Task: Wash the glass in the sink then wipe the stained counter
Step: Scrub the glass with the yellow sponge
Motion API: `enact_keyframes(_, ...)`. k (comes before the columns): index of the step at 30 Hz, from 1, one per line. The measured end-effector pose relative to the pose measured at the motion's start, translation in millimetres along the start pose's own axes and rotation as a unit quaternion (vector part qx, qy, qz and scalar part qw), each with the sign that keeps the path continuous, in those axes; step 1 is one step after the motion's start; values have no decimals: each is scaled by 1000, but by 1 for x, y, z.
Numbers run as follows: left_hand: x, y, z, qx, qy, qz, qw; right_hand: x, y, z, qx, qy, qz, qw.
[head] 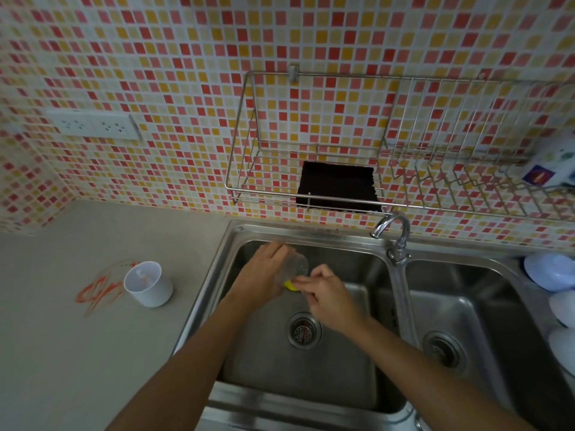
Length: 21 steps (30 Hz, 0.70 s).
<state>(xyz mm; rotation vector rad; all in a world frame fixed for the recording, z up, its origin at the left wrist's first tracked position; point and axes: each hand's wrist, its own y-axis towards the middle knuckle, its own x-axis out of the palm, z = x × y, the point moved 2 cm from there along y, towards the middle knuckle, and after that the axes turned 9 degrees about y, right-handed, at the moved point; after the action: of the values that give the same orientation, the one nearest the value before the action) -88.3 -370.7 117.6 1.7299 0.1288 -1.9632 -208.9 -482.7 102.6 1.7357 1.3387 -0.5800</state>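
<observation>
A: What sits nearest the camera?
B: Two bare forearms reaching over the left basin of the sink (311,234), above the drain (304,330)

A: And the hands?
B: The left hand (261,275) wraps the glass (295,268), fingers curled round its far side, the glass tilted toward the right. The right hand (326,295) has its fingers pinched on a yellow sponge (291,285), pressed at the glass's lower edge, just beside the left palm

A: So where is the glass?
B: Held over the left basin, between both hands

A: Further out?
B: On the worktop (77,353) left of the sink, a white cup (148,284) stands at an orange stain (99,290). The tap (392,231) is behind, then a wire rack (342,194) holding a black cloth (337,188)
</observation>
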Motion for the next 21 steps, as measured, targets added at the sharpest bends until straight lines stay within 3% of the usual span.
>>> enact_keyframes(2,0,-3,5,20,2,2,1000,-11,8,7,-71,-153,-32,985)
enact_keyframes(4,0,-2,6,19,1,4,1000,-18,16,10,-73,-198,-19,977)
enact_keyframes(11,-1,-9,-22,14,-59,-7,998,13,10,-11,103,9,-38,994)
enact_keyframes(16,-9,-10,-33,4,-126,-20,992,5,19,-13,17,-117,-75,990)
enact_keyframes(21,-3,-2,-44,-29,-188,-54,980,5,25,-13,-4,-186,-20,982)
